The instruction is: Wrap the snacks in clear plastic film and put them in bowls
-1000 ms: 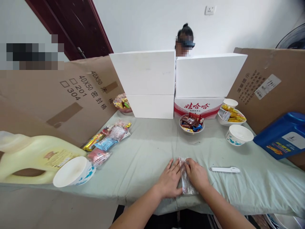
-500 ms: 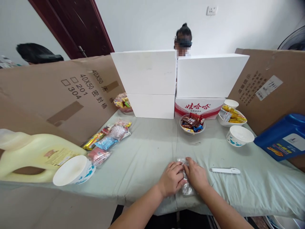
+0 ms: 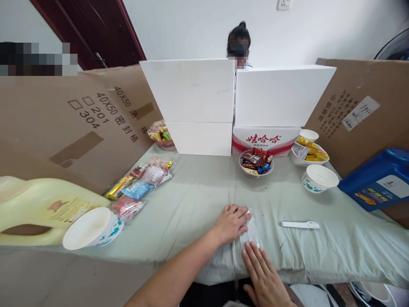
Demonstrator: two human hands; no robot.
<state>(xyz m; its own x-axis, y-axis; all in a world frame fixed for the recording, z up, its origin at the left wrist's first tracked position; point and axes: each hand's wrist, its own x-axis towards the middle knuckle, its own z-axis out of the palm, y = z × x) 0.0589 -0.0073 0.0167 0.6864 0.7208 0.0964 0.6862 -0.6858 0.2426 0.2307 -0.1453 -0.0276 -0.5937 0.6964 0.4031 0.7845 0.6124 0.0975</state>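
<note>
A flat piece of clear crinkled plastic point(image 3: 251, 232), maybe a folded bag, lies on the cloth near the table's front edge. My left hand point(image 3: 231, 222) rests on its upper left side, fingers stretched out and palm down. Over its lower end lie the straight fingertips of my right hand point(image 3: 262, 269), whose palm is at the table edge. Neither hand is closed on anything. To the right of the plastic sits a slim white box-cutter-like tool point(image 3: 299, 224), apart from both hands.
Wrapped snacks point(image 3: 137, 189), a white paper bowl point(image 3: 92, 230) and a yellow jug point(image 3: 41, 209) stand left. Ahead is a candy bowl point(image 3: 255, 164) before white boxes point(image 3: 191, 91). Right are another paper bowl point(image 3: 319, 178) and a blue bottle point(image 3: 377, 179). A person point(image 3: 239, 40) is behind the boxes.
My right hand has slid toward me, from the plastic's upper part to its lower end. My left hand has flattened and moved slightly up, and the plastic looks flatter. The view has shifted a little.
</note>
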